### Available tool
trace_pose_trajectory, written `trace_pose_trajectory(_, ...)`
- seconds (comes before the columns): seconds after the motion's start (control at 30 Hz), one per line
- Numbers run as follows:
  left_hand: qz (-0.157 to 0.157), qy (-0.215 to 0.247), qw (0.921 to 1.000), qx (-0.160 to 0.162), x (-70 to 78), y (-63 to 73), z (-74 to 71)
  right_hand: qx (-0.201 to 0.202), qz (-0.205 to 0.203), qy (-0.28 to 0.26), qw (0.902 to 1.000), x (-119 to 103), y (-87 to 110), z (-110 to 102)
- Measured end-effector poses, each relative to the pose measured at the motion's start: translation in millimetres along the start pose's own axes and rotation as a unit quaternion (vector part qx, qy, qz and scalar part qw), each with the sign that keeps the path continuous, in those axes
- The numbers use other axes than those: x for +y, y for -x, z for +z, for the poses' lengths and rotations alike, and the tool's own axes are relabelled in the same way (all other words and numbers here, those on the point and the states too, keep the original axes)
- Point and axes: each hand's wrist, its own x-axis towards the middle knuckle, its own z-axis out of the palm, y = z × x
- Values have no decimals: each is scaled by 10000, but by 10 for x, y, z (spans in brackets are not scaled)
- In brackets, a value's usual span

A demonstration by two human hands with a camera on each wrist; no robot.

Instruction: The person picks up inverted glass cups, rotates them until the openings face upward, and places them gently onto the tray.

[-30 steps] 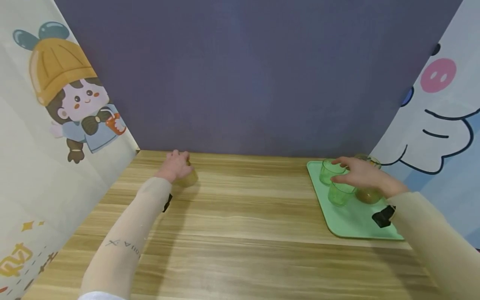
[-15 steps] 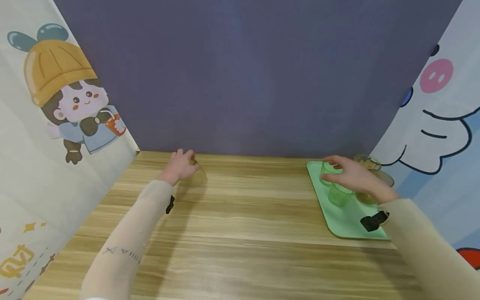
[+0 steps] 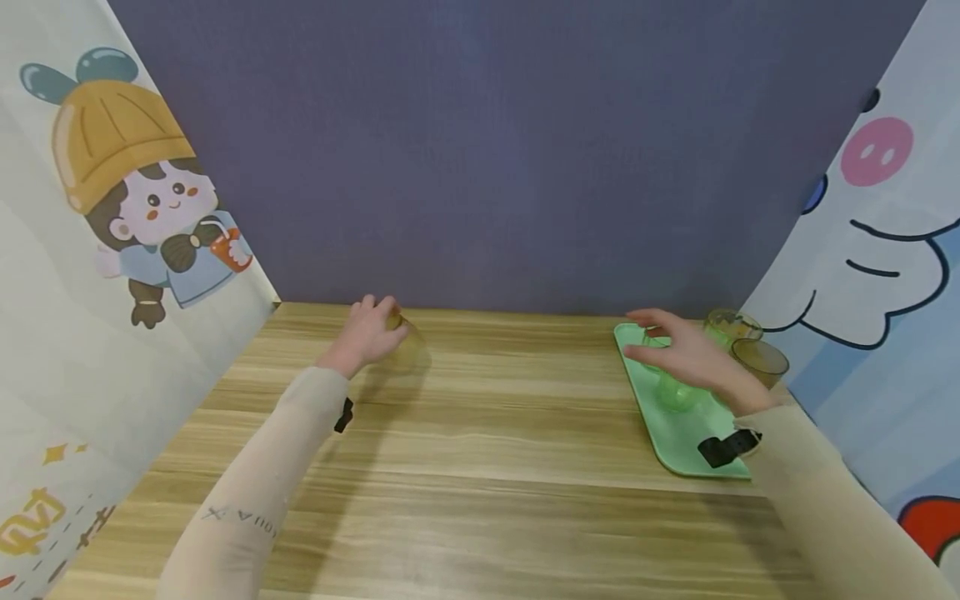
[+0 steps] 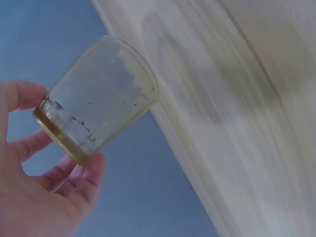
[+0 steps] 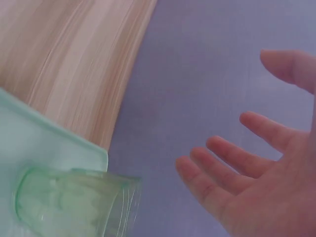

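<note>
My left hand [image 3: 367, 335] grips a clear, amber-tinted drinking glass [image 4: 106, 98] around its thick base. The mouth of the glass faces the wooden table, so it is upside down; whether the rim touches the wood I cannot tell. At the right, my right hand [image 3: 690, 357] hovers over a light green tray [image 3: 675, 454] with thumb and fingers spread and nothing between them. Under it stand green glasses, one [image 3: 677, 393] below the palm and another partly hidden by the fingers. The right wrist view shows a green glass [image 5: 64, 202] on the tray, apart from the fingers.
Two amber-tinted glasses, a farther one [image 3: 733, 325] and a nearer one [image 3: 760, 358], stand on the tray's right side, partly behind my right hand. A dark blue-grey panel [image 3: 480, 167] closes off the table's back edge. Printed cloth walls [image 3: 900, 275] flank the table.
My left hand has slid a little to the right along the back of the table with the amber glass. The right hand has shifted left over the tray, uncovering more of the amber glasses.
</note>
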Motion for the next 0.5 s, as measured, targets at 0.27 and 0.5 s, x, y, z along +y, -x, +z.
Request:
trace_pose_trajectory(0.27, -41, 428, 9990, 89, 48, 49, 20, 150, -72, -198, 9997, -38, -29, 113)
trace_pose_trajectory(0.5, 4, 871, 9951, 462, 114, 91, 45, 247, -132, -475, 9985, -74, -68, 224)
